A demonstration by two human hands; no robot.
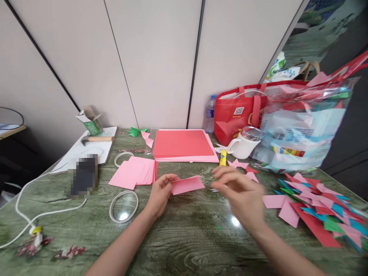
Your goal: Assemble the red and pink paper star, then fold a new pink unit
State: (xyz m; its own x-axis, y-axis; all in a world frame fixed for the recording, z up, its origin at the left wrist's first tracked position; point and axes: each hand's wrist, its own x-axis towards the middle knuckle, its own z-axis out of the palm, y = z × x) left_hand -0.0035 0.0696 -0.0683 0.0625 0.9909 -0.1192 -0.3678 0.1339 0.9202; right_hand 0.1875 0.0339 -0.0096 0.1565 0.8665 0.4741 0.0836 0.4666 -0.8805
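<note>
My left hand (161, 193) pinches a folded piece of pink paper (188, 185) by its left end, above the middle of the table. To the right, my right hand (244, 197) hovers with fingers loosely curled and apart, slightly blurred, and no object shows in it. Just behind it stands a yellow glue stick (223, 158). A small metallic tip, too little to name, shows under its fingertips. Left of my left hand lies a fanned stack of pink paper squares (133, 171). Larger red paper sheets (184, 143) lie on pink ones behind the hands.
Two tape rolls (124, 207) lie at left, near a dark pixelated object (84, 175), a white cable (57, 211) and a hammer (97, 139). A white mug (243, 143), water bottle (210, 115), red bag (232, 111) and plastic bag (299, 130) stand behind folded paper pieces (319, 199).
</note>
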